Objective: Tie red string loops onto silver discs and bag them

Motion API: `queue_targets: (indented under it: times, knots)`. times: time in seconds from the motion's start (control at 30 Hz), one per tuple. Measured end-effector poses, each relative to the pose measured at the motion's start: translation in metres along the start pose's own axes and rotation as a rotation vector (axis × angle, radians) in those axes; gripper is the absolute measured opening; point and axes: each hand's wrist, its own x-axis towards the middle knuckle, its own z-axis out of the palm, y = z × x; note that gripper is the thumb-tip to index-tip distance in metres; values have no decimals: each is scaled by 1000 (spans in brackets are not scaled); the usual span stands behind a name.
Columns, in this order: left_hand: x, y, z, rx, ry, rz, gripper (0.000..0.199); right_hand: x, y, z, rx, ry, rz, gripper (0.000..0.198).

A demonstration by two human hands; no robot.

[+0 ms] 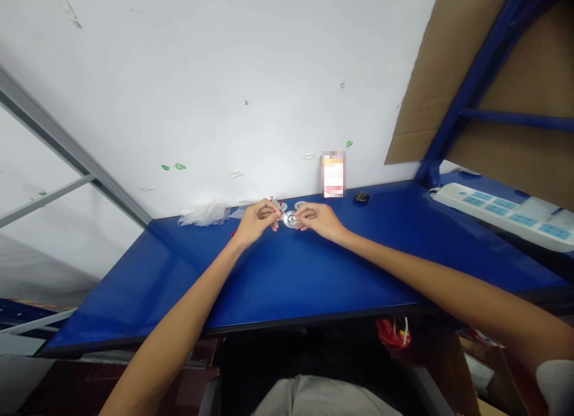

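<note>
Above the blue tabletop (269, 278), my two hands meet around a small round silver metal disc (291, 219) with a raised centre. My right hand (323, 220) pinches the disc by its right edge. On the other side, my left hand (256, 222) is closed in a pinch at a thin red cord (271, 199), close to the disc's left edge. Whether the cord passes through the disc I cannot tell. Just behind the fingers lie more round silver discs (301, 205), partly hidden by my hands.
Clear plastic bags (206, 213) lie along the wall at left. A lit phone (333, 176) leans against the white wall, with a small black object (361, 197) beside it. A white power strip (506, 216) sits at right, and a red bag (393, 333) is below the table edge.
</note>
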Motion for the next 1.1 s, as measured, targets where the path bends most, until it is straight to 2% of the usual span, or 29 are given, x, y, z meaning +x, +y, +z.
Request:
queue_targets:
  times: [0.17, 0.3, 0.4, 0.73, 1.1]
  knots:
    - [-3, -4, 3, 207, -16, 24, 32, -4, -3, 2, -8, 34, 17, 34]
    - [-5, -8, 6, 511, -7, 121, 25, -5, -4, 4, 30, 64, 38, 42]
    - [-5, -9, 10, 614, 29, 192, 21, -5, -2, 7, 41, 52, 32, 41]
    - [-6, -13, 17, 665, 88, 222, 12, -8, -4, 12, 94, 27, 18, 51]
    - [-9, -12, 25, 624, 184, 184, 8, -10, -2, 14, 133, -13, -4, 48]
